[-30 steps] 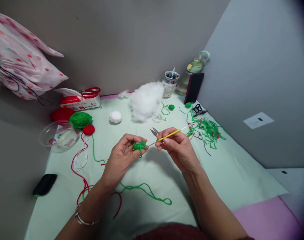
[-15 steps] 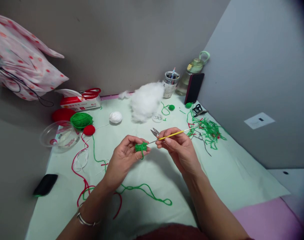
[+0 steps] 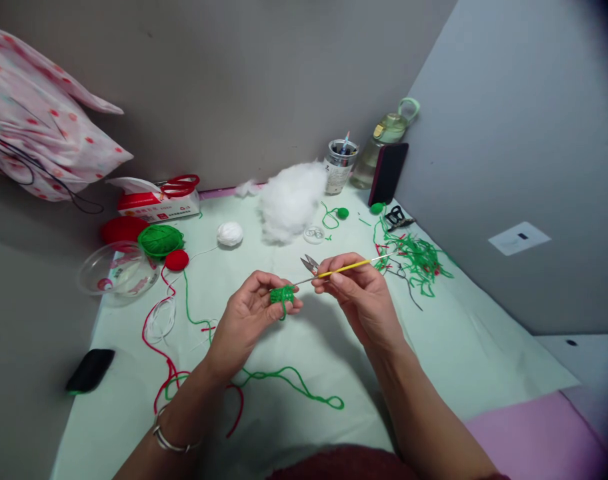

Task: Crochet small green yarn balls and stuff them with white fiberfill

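A small green crochet piece (image 3: 282, 295) is pinched in my left hand (image 3: 251, 313), with a short loop of yarn hanging below it. My right hand (image 3: 359, 293) grips a crochet hook (image 3: 351, 266) with a yellow handle. The hook's metal tip reaches the upper right edge of the green piece; whether it sits in a stitch is too small to tell. Small scissors (image 3: 310, 264) also stick out from my right hand, their blades pointing up and left. Green yarn (image 3: 289, 373) lies in loose loops on the table below my hands.
White stuffing (image 3: 291, 203) lies at the back, beside a can of pens (image 3: 340, 167), a bottle (image 3: 379, 150) and a phone (image 3: 389, 175). Yarn scraps (image 3: 421, 260) are heaped at right. At left are a white yarn ball (image 3: 230, 234), a green yarn ball (image 3: 161, 240) and a clear tub (image 3: 91, 270).
The hook in my right hand has tilted slightly, its tip a little higher at the green piece. Both hands have otherwise stayed nearly in place; the view has shifted slightly.
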Available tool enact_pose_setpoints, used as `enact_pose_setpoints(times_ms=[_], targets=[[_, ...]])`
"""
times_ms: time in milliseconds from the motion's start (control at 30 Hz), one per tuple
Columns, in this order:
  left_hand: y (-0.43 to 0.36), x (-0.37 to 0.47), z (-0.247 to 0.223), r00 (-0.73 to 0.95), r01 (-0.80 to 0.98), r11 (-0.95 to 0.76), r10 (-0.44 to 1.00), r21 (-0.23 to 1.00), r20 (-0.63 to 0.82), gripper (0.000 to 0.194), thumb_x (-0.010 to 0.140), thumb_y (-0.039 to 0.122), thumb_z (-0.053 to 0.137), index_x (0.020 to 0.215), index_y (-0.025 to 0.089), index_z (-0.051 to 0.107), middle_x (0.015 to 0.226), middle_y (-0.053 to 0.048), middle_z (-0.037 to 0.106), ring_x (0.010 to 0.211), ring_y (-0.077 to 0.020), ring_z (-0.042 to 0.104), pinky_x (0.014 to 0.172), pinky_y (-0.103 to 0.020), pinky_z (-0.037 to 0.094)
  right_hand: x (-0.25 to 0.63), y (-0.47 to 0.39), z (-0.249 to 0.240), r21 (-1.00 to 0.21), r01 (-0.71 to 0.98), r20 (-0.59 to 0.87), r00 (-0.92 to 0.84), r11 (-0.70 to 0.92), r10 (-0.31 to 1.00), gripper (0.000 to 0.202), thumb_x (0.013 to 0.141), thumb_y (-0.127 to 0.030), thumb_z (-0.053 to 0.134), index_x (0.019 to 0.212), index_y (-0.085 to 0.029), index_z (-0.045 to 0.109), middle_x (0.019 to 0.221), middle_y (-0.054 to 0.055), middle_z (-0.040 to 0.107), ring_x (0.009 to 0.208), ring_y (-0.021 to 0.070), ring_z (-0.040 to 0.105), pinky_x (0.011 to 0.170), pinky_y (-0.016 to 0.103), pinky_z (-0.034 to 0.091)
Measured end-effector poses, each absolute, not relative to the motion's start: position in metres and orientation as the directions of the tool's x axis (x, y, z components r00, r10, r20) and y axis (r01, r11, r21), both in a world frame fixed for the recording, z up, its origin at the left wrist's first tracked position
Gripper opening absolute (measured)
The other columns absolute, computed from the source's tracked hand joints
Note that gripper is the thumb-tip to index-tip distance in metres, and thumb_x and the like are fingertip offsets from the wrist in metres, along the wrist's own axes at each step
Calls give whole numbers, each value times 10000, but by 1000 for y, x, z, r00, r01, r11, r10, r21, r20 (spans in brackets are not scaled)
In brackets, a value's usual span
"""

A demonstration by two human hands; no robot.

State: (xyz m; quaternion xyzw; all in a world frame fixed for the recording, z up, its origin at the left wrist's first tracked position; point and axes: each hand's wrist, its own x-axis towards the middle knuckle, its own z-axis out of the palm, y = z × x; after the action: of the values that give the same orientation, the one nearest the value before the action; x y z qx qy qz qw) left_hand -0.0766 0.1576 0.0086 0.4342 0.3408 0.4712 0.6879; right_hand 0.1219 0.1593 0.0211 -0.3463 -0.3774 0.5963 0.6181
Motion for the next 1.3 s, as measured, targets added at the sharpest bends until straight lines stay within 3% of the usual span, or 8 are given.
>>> enact_pose_setpoints(times_ms=[833, 1067, 1300], targets=[[155, -78, 8, 351, -290, 212, 931, 933, -102, 202, 916, 288, 792, 1015, 192, 645, 1071, -64, 784, 885, -197, 799, 826, -318, 636, 120, 156, 22, -906, -413, 88, 38, 96, 995, 103, 837, -246, 847, 888, -232, 759, 928, 4, 748, 772, 137, 745, 775, 290, 629], [157, -74, 7, 375, -330, 271, 917, 904, -138, 262, 844, 301, 849, 981, 196, 652, 952, -50, 781, 771, -181, 756, 798, -337, 603, 114, 153, 16, -909, -400, 136, -24, 115, 990, 67, 873, -273, 823, 915, -257, 774, 928, 6, 722, 807, 147, 703, 796, 314, 602], [154, -64, 8, 332, -367, 319, 922, 874, -197, 481, 667, 198, 958, 1028, 232, 643, 904, 1, 755, 802, -154, 672, 741, -256, 524, 104, 147, 11, -963, -55, 266, -5, 266, 964, 114, 953, -304, 738, 1007, -319, 837, 1004, 42, 702, 960, 196, 666, 852, 360, 561]])
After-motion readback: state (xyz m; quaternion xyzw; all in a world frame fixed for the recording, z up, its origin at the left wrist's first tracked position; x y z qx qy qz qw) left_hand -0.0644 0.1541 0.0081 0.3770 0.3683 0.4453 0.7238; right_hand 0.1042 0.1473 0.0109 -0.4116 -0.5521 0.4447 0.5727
